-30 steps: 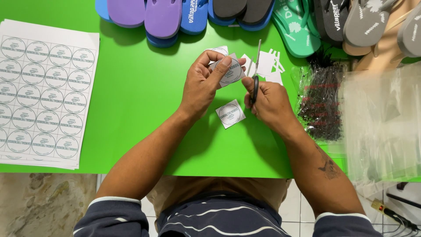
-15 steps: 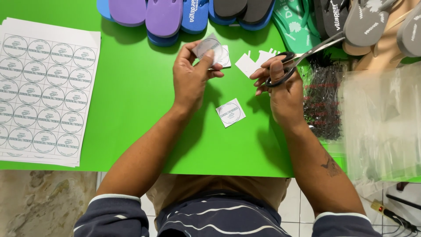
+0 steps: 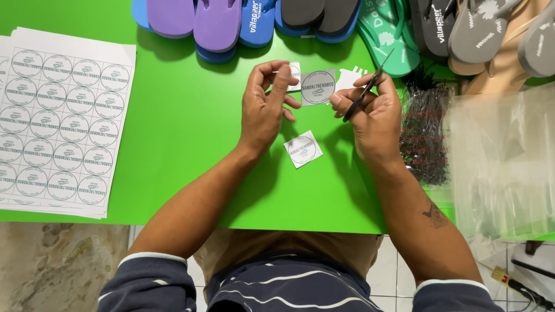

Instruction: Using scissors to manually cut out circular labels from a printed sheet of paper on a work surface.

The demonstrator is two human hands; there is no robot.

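Along my green worktop's (image 3: pixel 191 138) far edge sit flip-flops (image 3: pixel 217 23); printed label sheets (image 3: pixel 55 121) cover its left edge, clear plastic bags (image 3: pixel 500 162) its right.

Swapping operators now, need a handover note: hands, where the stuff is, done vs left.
Left hand: raised, fingers at the edge of a grey cut label; grip unclear.
Right hand: holds black scissors, blades up, and touches the label's other edge.
One cut square label lies on the green table below the hands; white offcuts behind them.
Done: a few labels cut out.
Left: the uncut label sheets at the far left appear full.
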